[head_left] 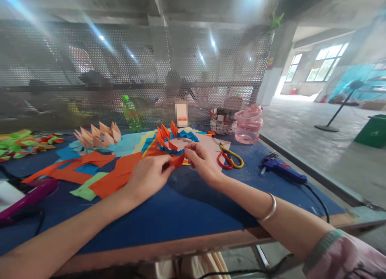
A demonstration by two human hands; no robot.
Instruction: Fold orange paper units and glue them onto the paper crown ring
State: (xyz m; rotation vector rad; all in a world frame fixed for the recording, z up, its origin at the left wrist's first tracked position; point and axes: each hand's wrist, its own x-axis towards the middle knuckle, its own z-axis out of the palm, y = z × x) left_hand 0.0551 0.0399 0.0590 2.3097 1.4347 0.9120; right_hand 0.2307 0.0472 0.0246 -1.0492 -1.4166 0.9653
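Orange folded paper point(177, 161) pinched between left hand point(147, 179) and right hand point(203, 162).

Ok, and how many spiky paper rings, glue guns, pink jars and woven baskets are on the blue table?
Spiky folded-paper rings: 2, a peach one and an orange-and-blue one
Hot glue guns: 1
Pink plastic jars: 1
Woven baskets: 1
Total: 5
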